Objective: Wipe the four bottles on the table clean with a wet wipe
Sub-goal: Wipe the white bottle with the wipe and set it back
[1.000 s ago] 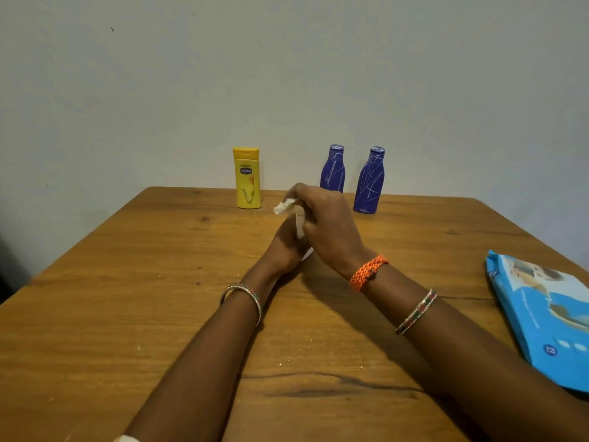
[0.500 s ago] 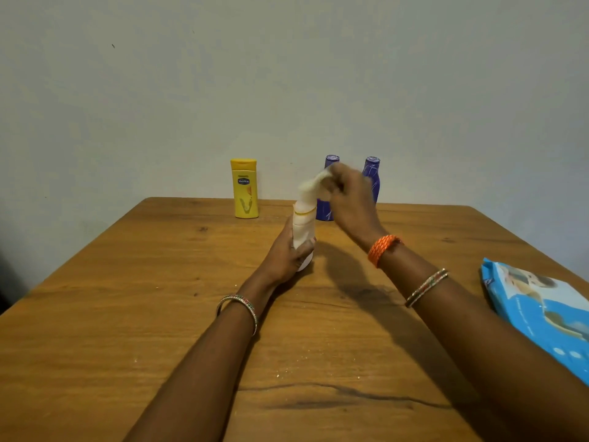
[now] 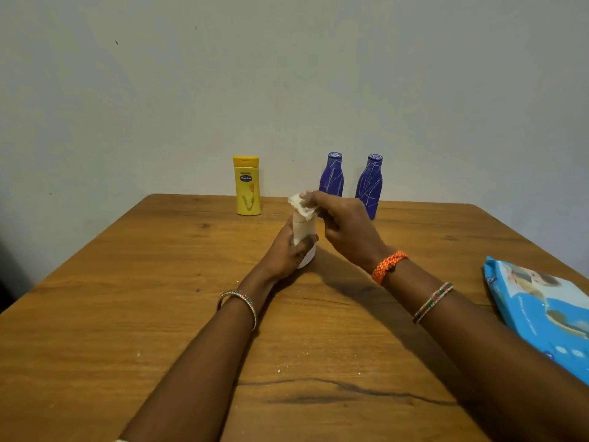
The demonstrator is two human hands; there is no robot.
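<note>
On the wooden worktop [image 3: 95,314] before a plain wall, the left hand [image 3: 287,250] grips the upright white bottle [image 3: 304,231]. The right hand [image 3: 342,223], raised half a second ago, has come down, pinching the wet wipe [image 3: 299,204] onto the bottle's top.

We can read little here. The yellow bottle [image 3: 247,186] at the far edge of the table carries a small dark oval badge near its top with white script that looks like "Vaseline" — too small for us to be sure of every letter. The blue pack [image 3: 541,317] at the right edge has faint pale lines of print and small white marks — we cannot read them. On the two blue bottles [image 3: 331,178] [image 3: 369,186] we see only white scrawled lines, no letters.
</note>
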